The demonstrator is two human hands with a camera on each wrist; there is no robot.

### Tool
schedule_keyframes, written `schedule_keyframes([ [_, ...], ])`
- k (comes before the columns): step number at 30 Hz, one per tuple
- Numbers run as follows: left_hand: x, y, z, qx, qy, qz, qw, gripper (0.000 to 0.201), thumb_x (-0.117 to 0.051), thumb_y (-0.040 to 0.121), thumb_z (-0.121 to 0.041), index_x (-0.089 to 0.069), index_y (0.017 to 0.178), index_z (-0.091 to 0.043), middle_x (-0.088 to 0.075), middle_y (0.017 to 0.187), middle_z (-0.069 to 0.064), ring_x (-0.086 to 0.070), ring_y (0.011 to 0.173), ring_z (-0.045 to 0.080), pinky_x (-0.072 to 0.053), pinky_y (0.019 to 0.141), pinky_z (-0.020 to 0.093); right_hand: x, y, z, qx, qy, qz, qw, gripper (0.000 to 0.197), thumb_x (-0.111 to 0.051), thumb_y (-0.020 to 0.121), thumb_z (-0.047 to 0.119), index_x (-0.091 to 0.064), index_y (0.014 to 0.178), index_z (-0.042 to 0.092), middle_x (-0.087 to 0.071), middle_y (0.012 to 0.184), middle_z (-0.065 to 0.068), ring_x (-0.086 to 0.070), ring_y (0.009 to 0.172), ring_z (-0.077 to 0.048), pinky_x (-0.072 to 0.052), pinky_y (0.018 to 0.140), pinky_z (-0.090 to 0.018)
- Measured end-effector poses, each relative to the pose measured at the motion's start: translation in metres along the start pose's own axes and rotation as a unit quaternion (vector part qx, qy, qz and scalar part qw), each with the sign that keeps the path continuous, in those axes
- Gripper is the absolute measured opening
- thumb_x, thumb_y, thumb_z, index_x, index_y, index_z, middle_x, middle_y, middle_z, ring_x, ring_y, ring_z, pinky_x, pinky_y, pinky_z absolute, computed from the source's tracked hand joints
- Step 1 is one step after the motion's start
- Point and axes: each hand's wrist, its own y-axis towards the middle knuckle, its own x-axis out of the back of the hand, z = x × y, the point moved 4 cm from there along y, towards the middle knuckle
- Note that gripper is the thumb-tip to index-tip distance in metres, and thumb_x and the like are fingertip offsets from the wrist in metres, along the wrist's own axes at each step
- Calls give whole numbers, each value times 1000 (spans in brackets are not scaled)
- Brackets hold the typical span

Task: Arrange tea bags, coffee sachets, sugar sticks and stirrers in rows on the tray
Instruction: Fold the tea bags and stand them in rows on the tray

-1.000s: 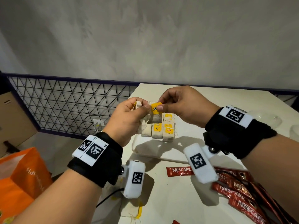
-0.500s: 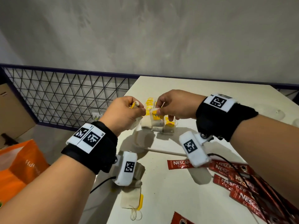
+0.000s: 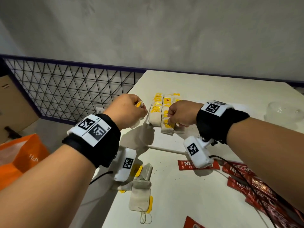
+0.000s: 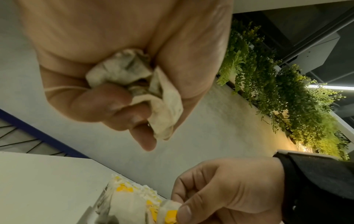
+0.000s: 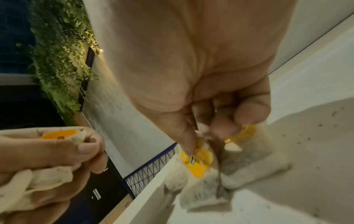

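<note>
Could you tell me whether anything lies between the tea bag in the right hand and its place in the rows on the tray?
Nothing visible does. The right hand pinches a tea bag already low at the near end of the rows of tea bags on the tray; the left hand holds its crumpled tea bags off to the side.

I see pale paper tea bags with yellow tags (image 3: 166, 112) lying flat in close rows on the white tray (image 3: 164, 142), more loose tea bags (image 3: 139, 195) on the table's near edge, red Nescafe coffee sachets (image 3: 238, 171) scattered flat at right.
</note>
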Motion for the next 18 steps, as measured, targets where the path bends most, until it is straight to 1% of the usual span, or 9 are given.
schedule_keyframes([
  [2,-2,-1,0,-1,9,1,1000,17,-64,82,-13,-57,67,-16,-58,61,0,-49,47,16,-37,43,19,1,2,1,7,-33,-14,999,17,-62,91,24,-65,101,11,-62,90,-2,-51,78,-17,-41,67,-25],
  [3,-4,-1,-1,-1,12,1,1000,18,-64,82,-13,-56,66,-16,-58,61,0,-49,48,16,-38,44,20,2,4,0,10,-51,-19,998,19,-62,91,26,-65,104,11,-61,96,-2,-50,83,-17,-39,70,-25],
  [4,-5,0,-1,-1,12,2,1000,18,-64,82,-13,-56,66,-16,-58,62,1,-49,49,17,-39,46,21,2,6,0,11,-65,-24,998,21,-62,91,27,-64,105,11,-59,97,-1,-49,86,-18,-37,72,-24],
  [7,-7,0,-1,2,12,5,1000,16,-65,82,-15,-57,68,-16,-60,66,4,-50,51,19,-41,49,24,2,9,-1,7,-83,-29,996,21,-63,91,29,-63,106,14,-55,96,1,-48,88,-17,-34,72,-23],
  [9,-9,-1,-2,-2,9,11,1000,16,-66,83,-16,-58,69,-15,-60,67,3,-50,51,18,-40,47,22,1,11,-2,15,-91,-28,995,23,-63,91,28,-63,109,14,-56,98,1,-48,88,-17,-34,72,-23],
  [12,-12,-4,-2,-8,7,18,1000,16,-66,85,-17,-58,72,-14,-56,63,-1,-49,49,15,-38,42,19,2,12,-3,26,-90,-32,995,22,-63,91,29,-63,108,15,-57,100,2,-48,88,-16,-34,72,-23],
  [16,-14,-4,-2,-17,8,14,1000,19,-68,85,-20,-57,70,-16,-53,55,-7,-49,47,12,-38,44,19,3,13,-5,19,-88,-38,995,21,-62,91,31,-62,107,17,-56,99,3,-49,90,-17,-35,73,-23],
  [18,-14,-6,-2,-14,1,3,1000,17,-69,85,-20,-60,73,-13,-55,57,-4,-49,47,13,-38,43,19,2,12,-6,16,-92,-44,995,20,-62,91,31,-63,106,17,-59,100,2,-51,90,-18,-36,72,-24],
])
